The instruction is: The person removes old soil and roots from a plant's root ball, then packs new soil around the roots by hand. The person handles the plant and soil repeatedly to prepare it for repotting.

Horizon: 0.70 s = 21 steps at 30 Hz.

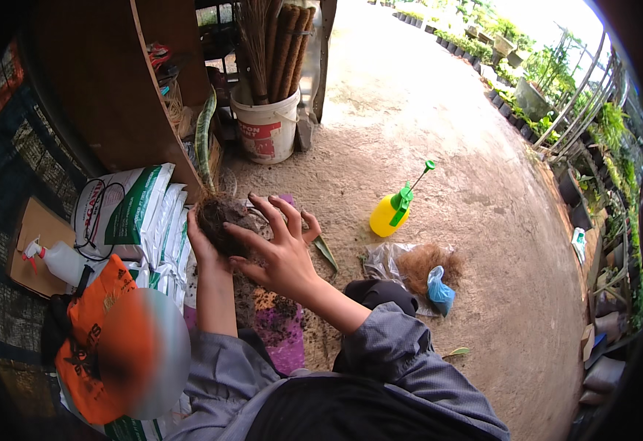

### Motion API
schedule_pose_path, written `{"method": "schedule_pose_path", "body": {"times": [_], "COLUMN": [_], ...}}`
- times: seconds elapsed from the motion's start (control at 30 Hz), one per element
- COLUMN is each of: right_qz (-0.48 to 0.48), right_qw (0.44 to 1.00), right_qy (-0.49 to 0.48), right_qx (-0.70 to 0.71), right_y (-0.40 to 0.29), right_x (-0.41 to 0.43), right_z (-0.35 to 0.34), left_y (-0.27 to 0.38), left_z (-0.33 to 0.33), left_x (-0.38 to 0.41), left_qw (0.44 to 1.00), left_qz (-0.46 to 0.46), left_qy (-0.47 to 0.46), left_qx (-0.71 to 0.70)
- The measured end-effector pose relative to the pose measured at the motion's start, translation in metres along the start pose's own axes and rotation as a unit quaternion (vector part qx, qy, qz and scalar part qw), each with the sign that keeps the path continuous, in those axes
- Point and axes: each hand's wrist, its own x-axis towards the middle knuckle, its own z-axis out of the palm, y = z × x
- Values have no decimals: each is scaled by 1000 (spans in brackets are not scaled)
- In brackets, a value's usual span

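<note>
My left hand [207,248] cups the side of a dark soil root ball [219,223], its palm pressed against the fibrous roots. From the top of the ball a tall variegated snake plant leaf [204,135] rises and bends slightly. My right hand [277,248] is spread over the ball's right side, with its index finger and thumb at the soil and the other fingers apart. Below the hands, a purple printed sheet [291,350] carries loose dark soil [280,322]. A cut leaf piece [325,252] lies right of my right wrist.
Stacked white-and-green sacks [145,220], an orange bag [101,331] and a white spray bottle [62,262] are at left. A yellow pump sprayer [388,215] and brown fibre [429,264] on clear plastic lie right. A white bucket [269,132] holds fibre-wrapped poles [288,52].
</note>
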Motion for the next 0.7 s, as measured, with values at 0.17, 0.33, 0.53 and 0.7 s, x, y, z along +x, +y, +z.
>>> {"method": "schedule_pose_path", "body": {"times": [0.17, 0.33, 0.53, 0.7], "right_qz": [2, -7, -85, -82], "right_qw": [1000, 997, 995, 995], "right_qy": [-17, -32, -38, -59], "right_qx": [5, 68, 41, 16], "right_y": [2, 10, 8, 10], "right_x": [-3, 1, 0, -5], "right_z": [0, -2, -10, -7], "left_y": [-3, -4, -1, 3], "left_z": [-2, 4, 0, -2], "left_x": [3, 1, 2, -3], "left_qw": [1000, 1000, 997, 998], "left_qz": [-12, -23, -48, -58], "left_qy": [-27, -15, -42, -8], "left_qx": [-8, -13, -42, -17]}}
